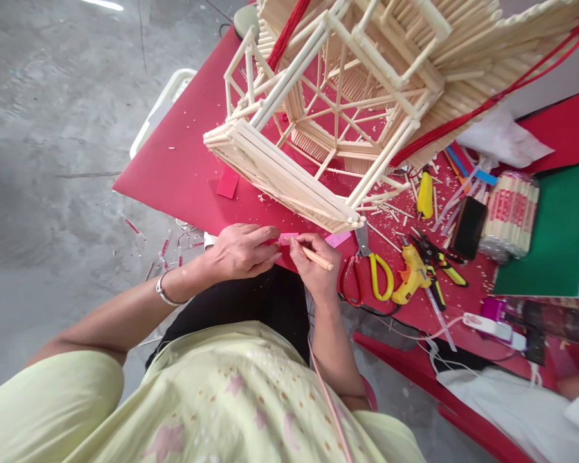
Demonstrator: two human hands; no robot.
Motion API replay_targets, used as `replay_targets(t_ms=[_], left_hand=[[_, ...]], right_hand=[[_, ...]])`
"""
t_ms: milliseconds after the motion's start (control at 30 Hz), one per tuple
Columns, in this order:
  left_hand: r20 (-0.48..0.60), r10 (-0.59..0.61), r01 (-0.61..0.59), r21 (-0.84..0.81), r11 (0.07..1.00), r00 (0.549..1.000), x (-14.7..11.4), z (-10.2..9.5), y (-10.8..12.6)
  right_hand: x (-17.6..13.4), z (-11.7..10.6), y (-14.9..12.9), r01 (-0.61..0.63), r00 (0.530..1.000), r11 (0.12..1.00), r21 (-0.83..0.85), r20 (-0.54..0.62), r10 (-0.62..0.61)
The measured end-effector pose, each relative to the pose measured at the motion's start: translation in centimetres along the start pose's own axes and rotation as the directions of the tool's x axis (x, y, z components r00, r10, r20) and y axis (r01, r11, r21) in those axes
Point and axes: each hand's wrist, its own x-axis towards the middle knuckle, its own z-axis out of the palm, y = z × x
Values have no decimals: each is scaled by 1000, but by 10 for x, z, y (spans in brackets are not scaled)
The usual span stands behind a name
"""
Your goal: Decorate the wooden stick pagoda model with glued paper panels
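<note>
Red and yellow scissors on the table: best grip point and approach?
Probably take the scissors by the yellow loop handle, from above on the person's side. They lie flat, handles toward the table edge, blades pointing under the stick lantern frame; the glue gun crowds their right.

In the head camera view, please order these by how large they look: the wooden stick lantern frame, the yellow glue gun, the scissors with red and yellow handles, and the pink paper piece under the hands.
1. wooden stick lantern frame, by far the largest
2. scissors and yellow glue gun: they look alike, so I do not rank them
3. pink paper piece, mostly hidden by the hands, so unsure
</note>
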Motion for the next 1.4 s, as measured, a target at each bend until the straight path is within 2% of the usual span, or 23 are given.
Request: replay_targets(t_ms=[200, 333, 400, 467, 567, 733, 1000, 1133, 1233, 1400], left_hand=[[-13, -51, 50, -68, 996, 999, -2, -1, 1], [-67, -227, 218, -119, 969, 971, 2, -6, 1], [-27, -314, 310, -98, 946, 949, 6, -11, 1], [51, -342, 344, -56, 937, 938, 10, -15, 1], [152, -348, 355, -22, 934, 925, 15, -18, 1], [187, -342, 346, 8, 938, 921, 14, -20, 6], [168, -346, 342, 53, 938, 923, 10, -19, 7], [130, -346, 342, 56, 938, 929, 10, -18, 6], [113, -335, 327, 85, 941, 935, 7, -23, 6], [93, -342, 324, 161, 932, 935, -2, -35, 3]], right_hand=[[0, 1, 1, -13, 1000, 1000, -1, -1, 13], [-1, 1, 2, -25, 1000, 1000, -13, -1, 25], [-2, 1, 2, -29, 1000, 1000, -13, -1, 29], [-2, 1, 2, -29, 1000, 1000, -12, -1, 29], [-2, 0, 2, -18, 1000, 1000, -11, -6, 18], [0, 0, 0, -5, 1000, 1000, 9, 3, 5], [0, -3, -3, 5, 1000, 999, 32, 30, -6], [-1, -5, -4, -64, 998, 991, 118, 16, 62], [-2, -6, -1, -118, 993, 978, 174, 13, 118], [-5, -3, 3, -106, 994, 969, 224, 5, 108]])
